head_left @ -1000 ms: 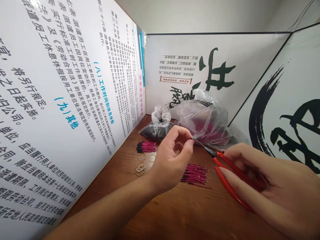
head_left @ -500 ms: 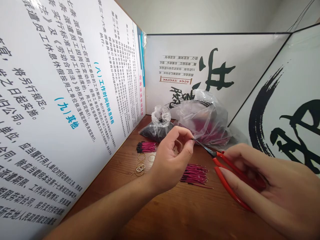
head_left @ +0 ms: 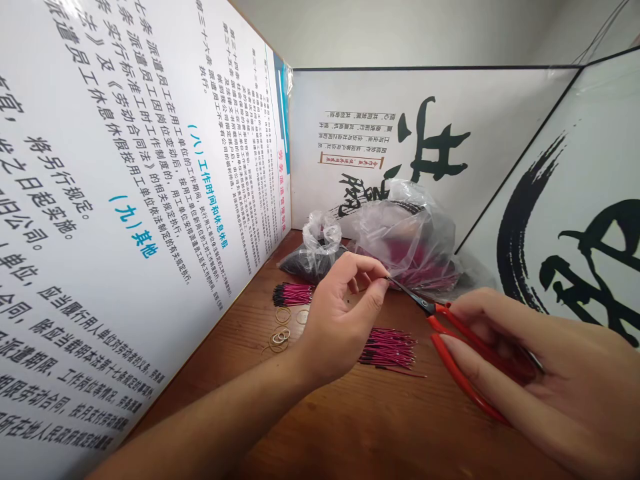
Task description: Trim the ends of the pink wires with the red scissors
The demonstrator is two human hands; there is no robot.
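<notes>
From the head camera, the person's left hand [head_left: 345,313] sits just right of centre, reaching in from the lower left, with thumb and forefinger pinched narrow at the black tip of a pair of red-handled pliers [head_left: 463,377]; whatever lies between those fingers is too thin to make out. The right hand [head_left: 555,373], at the lower right, wraps around the red handles and holds the tool with its tip pointing up and left. Both hands are over a wooden tabletop [head_left: 400,427]. Just below the pliers' tip lies a bundle of magenta wires [head_left: 390,350] with black ends, and a shorter bundle of black-tipped magenta wires [head_left: 293,294] lies left of the left hand, above a scatter of rubber bands [head_left: 280,337]. Toward the back, a clear plastic bag of dark contents [head_left: 313,263] stands knotted beside a larger clear plastic bag [head_left: 405,240] holding magenta wires. A printed panel [head_left: 150,167] fills the left side of the frame, its Chinese text legible in the headings "(八) 工作时间和休息休假" and "(九) 其他", with "第三十六条" near the top and "劳务派遣管理制度" in red along its far edge. A back panel [head_left: 435,140] carries the large brush character 共, and a right panel [head_left: 565,247] shows more bold black brush calligraphy.
</notes>
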